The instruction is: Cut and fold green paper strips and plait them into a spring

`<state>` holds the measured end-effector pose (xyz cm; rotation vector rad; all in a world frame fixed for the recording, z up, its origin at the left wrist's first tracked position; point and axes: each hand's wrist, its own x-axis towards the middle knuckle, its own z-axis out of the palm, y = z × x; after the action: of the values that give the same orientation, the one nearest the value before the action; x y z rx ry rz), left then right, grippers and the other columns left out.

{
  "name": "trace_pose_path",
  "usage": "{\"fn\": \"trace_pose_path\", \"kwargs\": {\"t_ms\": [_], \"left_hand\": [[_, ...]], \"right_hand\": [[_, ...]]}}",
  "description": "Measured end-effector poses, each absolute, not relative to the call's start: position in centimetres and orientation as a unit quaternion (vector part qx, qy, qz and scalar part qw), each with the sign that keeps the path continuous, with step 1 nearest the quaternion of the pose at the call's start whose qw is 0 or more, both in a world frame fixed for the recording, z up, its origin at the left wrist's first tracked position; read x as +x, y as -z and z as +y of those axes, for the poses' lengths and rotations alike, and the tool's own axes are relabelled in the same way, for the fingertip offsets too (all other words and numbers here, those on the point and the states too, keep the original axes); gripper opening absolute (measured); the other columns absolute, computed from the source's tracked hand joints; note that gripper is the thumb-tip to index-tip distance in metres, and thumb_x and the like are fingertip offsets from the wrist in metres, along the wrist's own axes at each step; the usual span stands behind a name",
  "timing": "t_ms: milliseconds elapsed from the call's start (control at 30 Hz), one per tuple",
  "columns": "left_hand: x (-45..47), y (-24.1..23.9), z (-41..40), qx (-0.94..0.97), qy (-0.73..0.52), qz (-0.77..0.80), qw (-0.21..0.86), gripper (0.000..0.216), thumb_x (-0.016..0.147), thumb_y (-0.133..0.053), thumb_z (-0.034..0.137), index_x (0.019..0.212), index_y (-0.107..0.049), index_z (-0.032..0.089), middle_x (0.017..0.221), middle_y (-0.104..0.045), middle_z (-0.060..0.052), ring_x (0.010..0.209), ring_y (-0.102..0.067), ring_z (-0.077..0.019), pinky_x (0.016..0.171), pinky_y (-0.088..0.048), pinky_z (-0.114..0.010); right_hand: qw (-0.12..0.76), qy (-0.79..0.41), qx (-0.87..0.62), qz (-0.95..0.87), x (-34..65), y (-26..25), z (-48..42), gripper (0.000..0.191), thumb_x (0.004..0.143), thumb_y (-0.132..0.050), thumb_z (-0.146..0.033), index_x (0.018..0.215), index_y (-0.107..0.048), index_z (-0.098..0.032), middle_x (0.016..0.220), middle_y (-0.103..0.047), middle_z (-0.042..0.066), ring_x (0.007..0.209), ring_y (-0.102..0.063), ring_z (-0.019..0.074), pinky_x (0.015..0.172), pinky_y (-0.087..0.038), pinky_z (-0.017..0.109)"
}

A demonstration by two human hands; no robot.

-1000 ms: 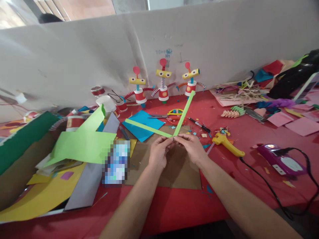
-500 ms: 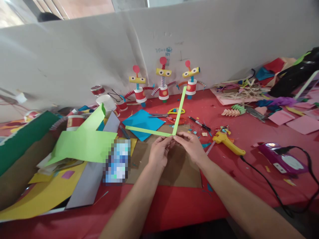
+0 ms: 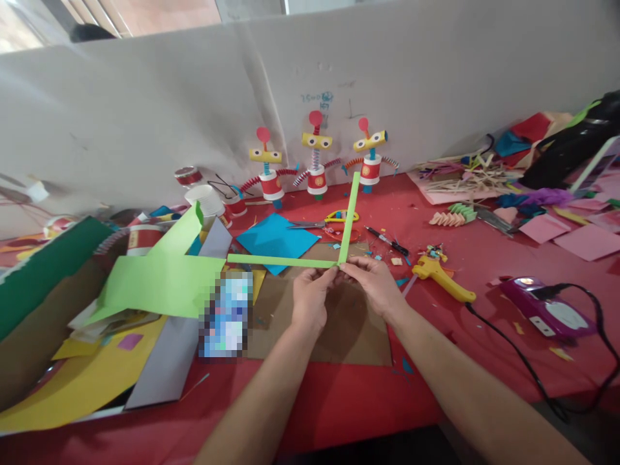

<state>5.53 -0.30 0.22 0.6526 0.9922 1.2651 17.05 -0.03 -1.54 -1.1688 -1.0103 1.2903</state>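
Two light green paper strips meet at a corner between my hands. One paper strip (image 3: 281, 261) runs out to the left, and the other paper strip (image 3: 351, 216) points away from me. My left hand (image 3: 312, 294) pinches the corner from the left with thumb and fingers. From the right, my right hand (image 3: 371, 282) closes its fingertips on the same corner. Whether the strips are glued or folded there is hidden by my fingertips. Under my hands lies a brown cardboard sheet (image 3: 334, 332). Beyond it are a blue paper sheet (image 3: 277, 239) and yellow-handled scissors (image 3: 339, 217).
Three paper-cup figures (image 3: 316, 181) stand by the white board. A yellow glue gun (image 3: 445, 279) lies right, its black cord running near a purple power socket (image 3: 547, 310). A box of coloured paper (image 3: 159, 284) and a pixelated phone-like object (image 3: 227, 316) are left. A pen (image 3: 387, 240) lies ahead.
The left-pointing strip has straightened and swung outward, its far end now further left and slightly lower. The upright strip leans a little less to the right. Both hands keep their pinch.
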Motion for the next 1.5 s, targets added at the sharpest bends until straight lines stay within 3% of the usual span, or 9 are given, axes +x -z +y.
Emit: {"fn": "trace_pose_path", "kwargs": {"t_ms": [400, 767, 967, 1133, 1300, 1400, 1500], "left_hand": [[4.2, 0.8, 0.9, 0.192, -0.493, 0.383, 0.757, 0.010, 0.063, -0.066, 0.002, 0.063, -0.063, 0.012, 0.068, -0.066, -0.003, 0.070, -0.065, -0.0118, 0.075, -0.053, -0.023], [4.1, 0.8, 0.9, 0.204, -0.478, 0.412, 0.748, 0.012, 0.063, -0.067, 0.002, 0.066, -0.063, 0.012, 0.068, -0.065, -0.002, 0.064, -0.063, -0.0089, 0.066, -0.052, -0.018], [4.1, 0.5, 0.9, 0.241, -0.471, 0.429, 0.732, 0.014, 0.061, -0.071, 0.007, 0.067, -0.061, 0.014, 0.068, -0.064, 0.000, 0.065, -0.062, -0.0080, 0.066, -0.052, -0.018], [4.1, 0.4, 0.9, 0.252, -0.493, 0.418, 0.720, 0.015, 0.061, -0.071, 0.008, 0.071, -0.062, 0.014, 0.071, -0.065, -0.001, 0.068, -0.063, -0.0090, 0.069, -0.052, -0.020], [4.4, 0.4, 1.0, 0.250, -0.528, 0.414, 0.698, 0.020, 0.058, -0.075, 0.013, 0.076, -0.066, 0.014, 0.076, -0.067, -0.002, 0.068, -0.062, -0.0084, 0.070, -0.050, -0.020], [4.7, 0.2, 0.8, 0.255, -0.549, 0.407, 0.684, 0.021, 0.057, -0.076, 0.017, 0.076, -0.067, 0.013, 0.076, -0.068, -0.003, 0.067, -0.063, -0.0090, 0.072, -0.049, -0.021], [5.0, 0.0, 0.6, 0.255, -0.556, 0.399, 0.683, 0.022, 0.056, -0.077, 0.018, 0.076, -0.067, 0.013, 0.074, -0.068, -0.002, 0.066, -0.063, -0.0099, 0.073, -0.049, -0.023]], "right_hand": [[0.531, -0.619, -0.467, -0.340, 17.6, 0.9, 0.5, 0.019, 0.056, -0.075, -0.031, 0.065, -0.068, -0.016, 0.058, -0.060, -0.002, 0.053, -0.049, 0.0075, 0.056, -0.036, 0.024], [0.515, -0.612, -0.471, -0.372, 17.6, 1.0, 0.4, 0.020, 0.054, -0.075, -0.034, 0.061, -0.067, -0.017, 0.057, -0.059, -0.002, 0.053, -0.049, 0.0088, 0.055, -0.035, 0.024], [0.513, -0.596, -0.474, -0.395, 17.7, 1.9, 0.5, 0.023, 0.057, -0.074, -0.037, 0.072, -0.071, -0.019, 0.062, -0.064, -0.001, 0.056, -0.054, 0.0122, 0.056, -0.039, 0.026], [0.517, -0.548, -0.472, -0.458, 17.6, 1.3, 0.1, 0.023, 0.062, -0.071, -0.036, 0.080, -0.072, -0.022, 0.078, -0.069, 0.001, 0.073, -0.060, 0.0175, 0.070, -0.044, 0.032], [0.534, -0.533, -0.436, -0.490, 16.9, 0.3, -0.4, 0.024, 0.068, -0.067, -0.031, 0.091, -0.070, -0.027, 0.094, -0.069, 0.001, 0.096, -0.059, 0.0209, 0.088, -0.042, 0.036], [0.547, -0.533, -0.441, -0.471, 16.7, 0.6, -0.4, 0.026, 0.067, -0.068, -0.034, 0.091, -0.070, -0.024, 0.087, -0.069, 0.003, 0.088, -0.060, 0.0208, 0.081, -0.045, 0.036], [0.556, -0.512, -0.485, -0.439, 16.8, 1.3, -0.1, 0.021, 0.067, -0.067, -0.037, 0.079, -0.071, -0.020, 0.072, -0.068, 0.003, 0.070, -0.059, 0.0174, 0.068, -0.044, 0.031]]}}
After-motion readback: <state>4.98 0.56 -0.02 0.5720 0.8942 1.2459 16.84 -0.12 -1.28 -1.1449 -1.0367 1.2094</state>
